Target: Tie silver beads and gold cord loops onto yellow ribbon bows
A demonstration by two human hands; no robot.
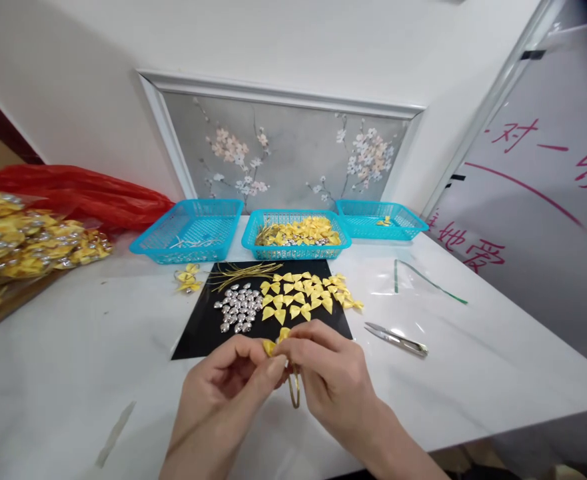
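My left hand [226,393] and my right hand [330,373] meet at the front edge of a black mat [196,337]. Both are closed on a small yellow ribbon bow [269,347], with fingertips covering its middle. A loop of gold cord [294,393] hangs down from between the fingers. Beyond the hands, silver heart-like beads [240,308] lie in a cluster on the mat. To their right several yellow bows [300,293] are spread in rough rows, some past the mat's edge. Loose gold cords [243,272] lie at the mat's back left.
Three blue baskets stand at the back: the left basket [146,247] holds white strips, the middle basket [298,253] bows and cords, the right basket [408,232] a few yellow pieces. Thread snips [398,339] lie at right. Bagged bows [33,243] and a red plastic bag [83,193] are at left.
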